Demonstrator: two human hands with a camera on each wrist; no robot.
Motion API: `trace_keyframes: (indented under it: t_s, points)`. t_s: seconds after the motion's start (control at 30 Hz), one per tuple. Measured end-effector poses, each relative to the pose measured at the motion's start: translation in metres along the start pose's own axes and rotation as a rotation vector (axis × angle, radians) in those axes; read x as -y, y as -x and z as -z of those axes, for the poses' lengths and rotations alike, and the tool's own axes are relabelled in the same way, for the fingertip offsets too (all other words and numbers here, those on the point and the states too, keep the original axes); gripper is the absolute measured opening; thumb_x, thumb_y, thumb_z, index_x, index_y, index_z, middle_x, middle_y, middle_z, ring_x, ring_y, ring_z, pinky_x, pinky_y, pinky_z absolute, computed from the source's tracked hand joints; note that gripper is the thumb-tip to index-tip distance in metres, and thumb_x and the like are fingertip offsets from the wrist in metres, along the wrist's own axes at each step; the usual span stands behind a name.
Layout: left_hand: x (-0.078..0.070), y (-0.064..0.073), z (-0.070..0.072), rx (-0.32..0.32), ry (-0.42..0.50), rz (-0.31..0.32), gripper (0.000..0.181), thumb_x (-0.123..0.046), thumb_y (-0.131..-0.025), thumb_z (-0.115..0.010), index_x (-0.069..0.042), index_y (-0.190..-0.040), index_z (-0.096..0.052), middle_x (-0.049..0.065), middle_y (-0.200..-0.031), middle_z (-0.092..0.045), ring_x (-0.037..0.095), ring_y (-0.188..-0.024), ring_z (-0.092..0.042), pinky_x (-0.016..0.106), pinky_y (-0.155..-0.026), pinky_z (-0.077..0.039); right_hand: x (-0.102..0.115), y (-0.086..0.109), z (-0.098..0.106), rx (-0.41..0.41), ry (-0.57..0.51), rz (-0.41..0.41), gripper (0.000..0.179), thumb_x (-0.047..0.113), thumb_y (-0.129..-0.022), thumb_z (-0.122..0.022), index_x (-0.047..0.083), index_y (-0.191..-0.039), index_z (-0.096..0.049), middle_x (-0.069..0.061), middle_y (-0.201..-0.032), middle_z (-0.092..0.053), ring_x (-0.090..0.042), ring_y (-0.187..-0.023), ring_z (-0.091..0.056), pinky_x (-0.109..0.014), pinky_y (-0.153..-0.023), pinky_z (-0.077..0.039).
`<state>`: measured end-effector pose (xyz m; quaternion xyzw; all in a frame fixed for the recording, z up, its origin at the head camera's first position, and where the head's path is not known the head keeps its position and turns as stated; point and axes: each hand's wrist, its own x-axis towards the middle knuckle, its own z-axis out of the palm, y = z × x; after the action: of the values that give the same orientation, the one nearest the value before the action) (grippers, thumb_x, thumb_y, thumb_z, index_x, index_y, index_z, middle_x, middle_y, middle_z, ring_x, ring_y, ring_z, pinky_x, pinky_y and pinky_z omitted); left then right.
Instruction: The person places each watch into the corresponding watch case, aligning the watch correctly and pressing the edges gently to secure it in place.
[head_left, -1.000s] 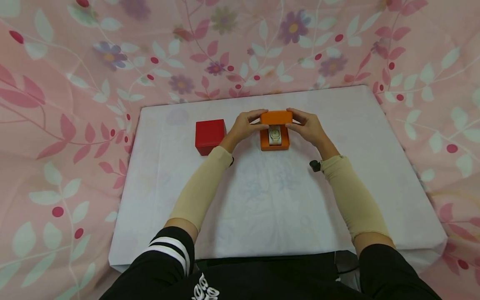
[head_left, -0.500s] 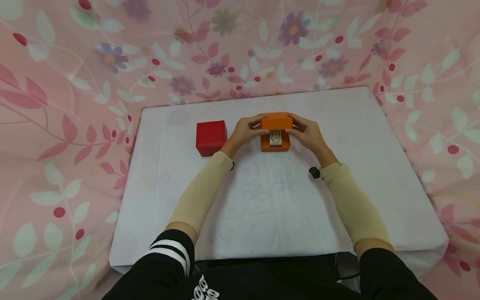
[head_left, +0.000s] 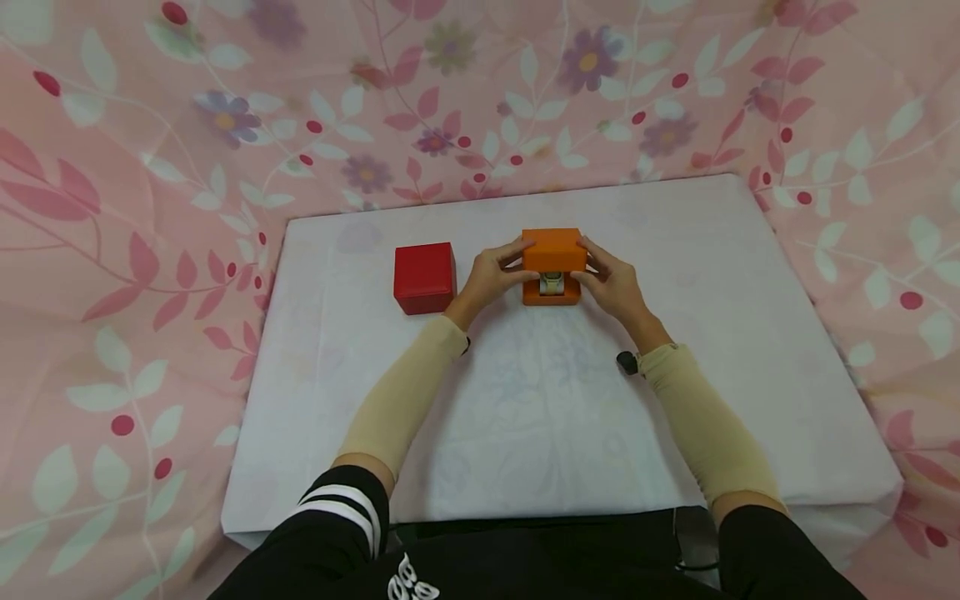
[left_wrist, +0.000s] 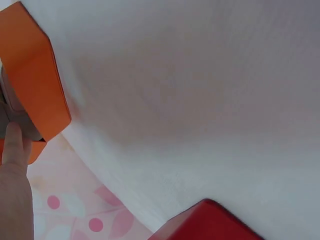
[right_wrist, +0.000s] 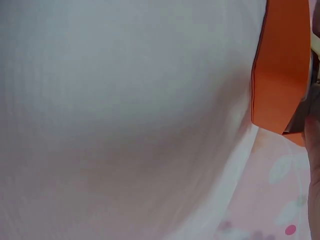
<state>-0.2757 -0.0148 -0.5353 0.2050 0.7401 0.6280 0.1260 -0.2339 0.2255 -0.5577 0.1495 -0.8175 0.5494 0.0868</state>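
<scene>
An orange watch box (head_left: pixel 553 250) stands on the table with its lid partly lowered over the base. Inside lies a pale-strapped wristwatch (head_left: pixel 551 284), its upper part covered by the lid in the head view. My left hand (head_left: pixel 489 275) pinches the lid's left side between thumb and fingers. On the opposite side my right hand (head_left: pixel 617 285) pinches the lid the same way. In the left wrist view the orange box (left_wrist: pixel 37 75) shows at the left edge, a finger near its opening. The right wrist view catches the box (right_wrist: pixel 282 65) at its right edge.
A closed red box (head_left: pixel 424 278) sits left of the orange one, near my left wrist. White cloth covers the table (head_left: pixel 525 417). Behind and beside it hangs a pink floral curtain (head_left: pixel 450 100).
Both hands have swung the orange lid forward and down, so less of the watch shows. The red box stays in its place.
</scene>
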Motion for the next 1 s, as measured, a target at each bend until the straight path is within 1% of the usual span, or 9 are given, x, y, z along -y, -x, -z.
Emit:
trace_keyframes:
  t_s: [0.13,0.27,0.37,0.43,0.5,0.67,0.83,0.9,1.0]
  points:
    - [0.002,0.004,-0.003,-0.033,-0.019,-0.04,0.061,0.0,-0.072,-0.073,-0.006,-0.129,-0.052,0.014,-0.141,-0.041,0.018,-0.121,-0.052,0.037,-0.093,-0.047,-0.014,0.003,-0.005,-0.041,0.038,0.097,0.061,0.002,-0.08,-0.066,0.01,-0.137,-0.044,-0.013,-0.142,-0.04,-0.029,-0.118,-0.053,-0.026,-0.089,-0.049]
    - [0.001,0.009,-0.004,-0.063,-0.101,-0.101,0.06,-0.001,-0.072,-0.073,-0.003,-0.129,-0.052,0.018,-0.138,-0.044,0.025,-0.109,-0.061,0.034,-0.088,-0.051,-0.017,0.005,-0.008,-0.09,0.195,0.213,0.061,0.007,-0.08,-0.068,0.008,-0.136,-0.044,-0.012,-0.139,-0.045,-0.028,-0.111,-0.059,-0.032,-0.087,-0.051]
    - [0.0,0.012,-0.006,-0.081,-0.166,-0.146,0.059,-0.002,-0.073,-0.073,-0.002,-0.128,-0.052,0.021,-0.136,-0.045,0.027,-0.106,-0.062,0.036,-0.088,-0.051,-0.016,0.006,-0.008,-0.117,0.308,0.243,0.06,0.011,-0.08,-0.069,0.009,-0.135,-0.046,-0.012,-0.137,-0.047,-0.028,-0.102,-0.064,-0.035,-0.083,-0.053]
    - [0.001,0.013,-0.008,-0.091,-0.183,-0.157,0.059,-0.001,-0.073,-0.073,-0.001,-0.128,-0.052,0.021,-0.135,-0.046,0.026,-0.108,-0.061,0.039,-0.089,-0.05,-0.015,0.007,-0.008,-0.115,0.354,0.241,0.06,0.012,-0.079,-0.071,0.009,-0.134,-0.048,-0.012,-0.136,-0.048,-0.027,-0.098,-0.066,-0.034,-0.08,-0.054]
    - [0.009,0.011,-0.009,-0.104,-0.197,-0.179,0.059,-0.001,-0.072,-0.074,-0.001,-0.127,-0.053,0.022,-0.134,-0.047,0.027,-0.11,-0.06,0.042,-0.09,-0.049,-0.013,0.008,-0.008,-0.102,0.366,0.24,0.059,0.011,-0.078,-0.072,0.007,-0.133,-0.049,-0.015,-0.135,-0.048,-0.027,-0.096,-0.066,-0.033,-0.077,-0.054]
    - [0.032,0.005,-0.013,-0.145,-0.24,-0.225,0.06,-0.006,-0.07,-0.076,-0.005,-0.126,-0.055,0.019,-0.133,-0.049,0.025,-0.115,-0.056,0.037,-0.09,-0.05,-0.012,0.01,-0.01,-0.103,0.371,0.212,0.058,0.009,-0.078,-0.071,0.006,-0.132,-0.049,-0.018,-0.133,-0.049,-0.027,-0.095,-0.067,-0.029,-0.075,-0.055]
    - [0.037,0.009,-0.019,-0.162,-0.262,-0.241,0.059,-0.012,-0.071,-0.076,-0.01,-0.126,-0.056,0.017,-0.134,-0.048,0.022,-0.106,-0.062,0.027,-0.082,-0.054,-0.011,0.013,-0.012,-0.098,0.347,0.157,0.059,0.01,-0.079,-0.07,0.008,-0.134,-0.048,-0.016,-0.133,-0.05,-0.029,-0.095,-0.066,-0.032,-0.075,-0.055]
    - [0.038,0.01,-0.021,-0.163,-0.256,-0.244,0.059,-0.012,-0.072,-0.075,-0.01,-0.127,-0.055,0.017,-0.136,-0.046,0.021,-0.1,-0.065,0.025,-0.078,-0.054,-0.011,0.014,-0.012,-0.097,0.353,0.142,0.059,0.01,-0.079,-0.07,0.008,-0.134,-0.047,-0.016,-0.132,-0.051,-0.03,-0.094,-0.067,-0.034,-0.075,-0.055]
    - [0.039,0.012,-0.023,-0.184,-0.294,-0.247,0.059,-0.013,-0.072,-0.075,-0.011,-0.127,-0.055,0.014,-0.135,-0.047,0.018,-0.099,-0.065,0.021,-0.075,-0.054,-0.01,0.015,-0.013,-0.093,0.394,0.118,0.059,0.013,-0.081,-0.069,0.009,-0.135,-0.046,-0.017,-0.127,-0.056,-0.029,-0.09,-0.068,-0.036,-0.074,-0.056]
